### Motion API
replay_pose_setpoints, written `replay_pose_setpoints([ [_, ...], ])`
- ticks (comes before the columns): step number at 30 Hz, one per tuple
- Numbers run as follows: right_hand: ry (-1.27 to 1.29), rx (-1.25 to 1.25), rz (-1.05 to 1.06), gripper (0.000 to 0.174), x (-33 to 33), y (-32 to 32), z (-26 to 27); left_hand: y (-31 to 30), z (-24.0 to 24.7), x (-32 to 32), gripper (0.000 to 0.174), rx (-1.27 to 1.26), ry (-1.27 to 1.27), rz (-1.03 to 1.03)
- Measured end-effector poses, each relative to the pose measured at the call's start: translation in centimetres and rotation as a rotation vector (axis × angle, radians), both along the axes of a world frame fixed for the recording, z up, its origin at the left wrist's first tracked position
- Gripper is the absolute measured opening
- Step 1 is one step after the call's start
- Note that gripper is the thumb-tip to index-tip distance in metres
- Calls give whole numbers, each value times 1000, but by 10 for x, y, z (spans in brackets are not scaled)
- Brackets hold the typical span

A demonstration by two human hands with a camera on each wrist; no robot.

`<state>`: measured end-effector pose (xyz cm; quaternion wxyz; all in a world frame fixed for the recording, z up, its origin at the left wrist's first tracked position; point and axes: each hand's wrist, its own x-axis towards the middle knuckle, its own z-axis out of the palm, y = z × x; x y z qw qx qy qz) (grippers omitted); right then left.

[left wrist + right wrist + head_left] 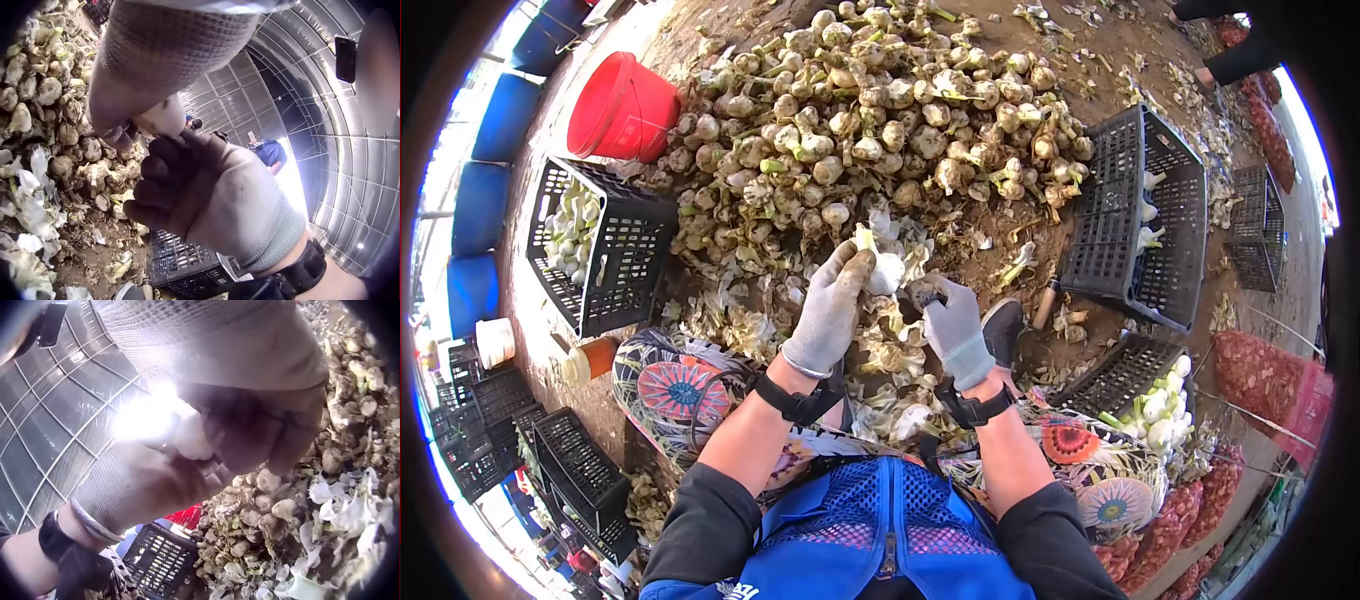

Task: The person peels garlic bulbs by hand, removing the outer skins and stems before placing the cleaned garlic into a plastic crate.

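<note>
Garlic bulb (887,272) in left hand (830,305), right hand (953,328) possibly on it

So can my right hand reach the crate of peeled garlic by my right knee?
Probably yes: the crate lies open-topped just beside the right hand, with only a shoe and loose skins between; the left hand holds the bulb.

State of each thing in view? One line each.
left hand: grips the garlic bulb
garlic bulb: white, mostly peeled, held up
right hand: fingers curled at the bulb, grip hidden
garlic pile: unpeeled, dirty
left crate: partly filled with white bulbs
right crate: tilted, few bulbs inside
</note>
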<state>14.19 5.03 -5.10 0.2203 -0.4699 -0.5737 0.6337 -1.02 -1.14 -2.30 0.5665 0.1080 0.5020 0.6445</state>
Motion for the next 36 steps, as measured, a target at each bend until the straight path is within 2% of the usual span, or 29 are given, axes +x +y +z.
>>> replay_pose_setpoints([
  [1,0,1,-1,29,3,-1,-1,1,1,0,25,6,-14,3],
  [3,62,-270,-113,31,4,0,15,3,1,2,25,2,11,-6],
  [4,60,-272,-115,31,2,0,18,3,1,3,25,-2,39,-14],
  [6,-46,7,32,27,-5,1,21,2,5,2,27,-45,127,-83],
  [7,-44,7,31,27,-6,0,19,2,6,2,29,-87,214,-150],
  [9,-19,23,-12,24,-4,-6,10,3,2,1,26,-91,182,-93],
  [11,-63,100,18,21,0,-7,-6,2,3,0,27,30,-99,10],
  [13,-272,174,146,20,8,-7,-29,4,8,-1,27,24,-137,51],
  [14,-86,121,26,21,6,-9,-26,5,7,-3,27,12,-121,36],
  [16,-6,28,-8,19,7,-7,-27,0,2,-5,28,-8,-111,19],
  [17,76,-55,-50,17,8,-4,-27,-1,-6,-5,28,-11,-10,-37],
  [18,-15,-211,-33,17,4,0,-3,0,-8,-5,28,-11,95,-92],
  [21,35,-203,-30,23,-5,-2,3,1,-2,2,28,2,59,-64],
  [22,177,-31,-5,26,-2,-5,-19,-2,-8,-5,28,43,51,-121],
  [23,178,-30,-3,26,-2,-7,-13,-1,-10,-4,28,44,52,-119],
  [25,18,-87,-72,28,-3,-10,6,1,-12,-1,28,48,71,40],
  [26,18,-87,-70,28,-3,-10,2,-2,-8,-3,29,92,487,-55],
  [28,138,-153,-123,23,-2,-10,-8,-4,-10,-6,29,115,479,-58],
  [30,115,-238,-122,19,-6,-3,16,-3,-10,-4,29,144,471,-67],
  [31,96,-321,-120,17,-9,-1,25,-2,-8,-3,29,115,228,-59],
  [32,170,-242,-166,23,-13,-3,19,-1,-6,-2,29,83,-16,-51],
  [35,81,-221,-116,20,-13,-6,8,0,-2,1,28,71,95,-21],
  [36,27,-161,-42,18,-10,-6,1,-1,-3,1,28,70,96,-20],
])
